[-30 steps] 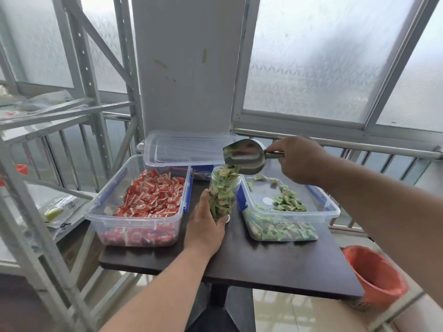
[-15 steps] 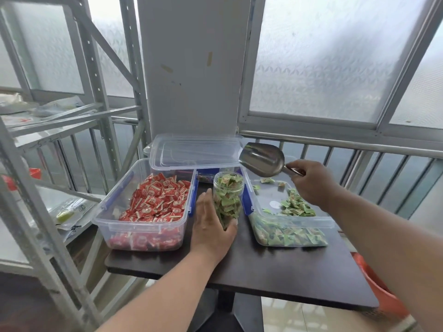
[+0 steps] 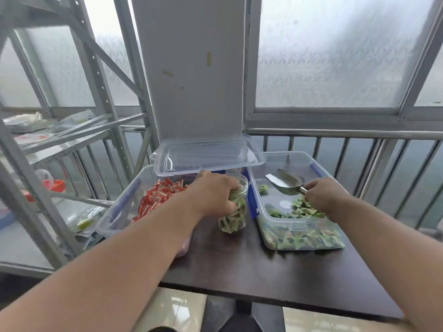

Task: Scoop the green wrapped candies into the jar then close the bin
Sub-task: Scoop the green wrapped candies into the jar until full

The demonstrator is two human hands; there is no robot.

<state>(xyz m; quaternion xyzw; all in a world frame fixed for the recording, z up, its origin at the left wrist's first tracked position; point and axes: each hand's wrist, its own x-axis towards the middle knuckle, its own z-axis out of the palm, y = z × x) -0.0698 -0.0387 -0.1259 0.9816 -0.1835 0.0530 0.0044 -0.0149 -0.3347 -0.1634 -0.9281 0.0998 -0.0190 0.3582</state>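
A clear jar [image 3: 233, 219] nearly full of green wrapped candies stands on the dark table between two bins. My left hand [image 3: 213, 195] grips the jar near its top. My right hand [image 3: 323, 198] holds the handle of a metal scoop [image 3: 286, 182], which lies low inside the clear bin [image 3: 322, 172] on the right. Green candies [image 3: 299, 236] lie along that bin's near side. The scoop looks empty.
A clear bin of red candies [image 3: 158, 200] sits on the left, partly behind my left arm. Clear lids [image 3: 206, 155] rest across the backs of the bins. A metal shelf frame [image 3: 48, 164] stands left; a railing and window run behind the table.
The scoop has come down from above the jar into the green candy bin. My left hand has shifted from the jar's side up to its top.
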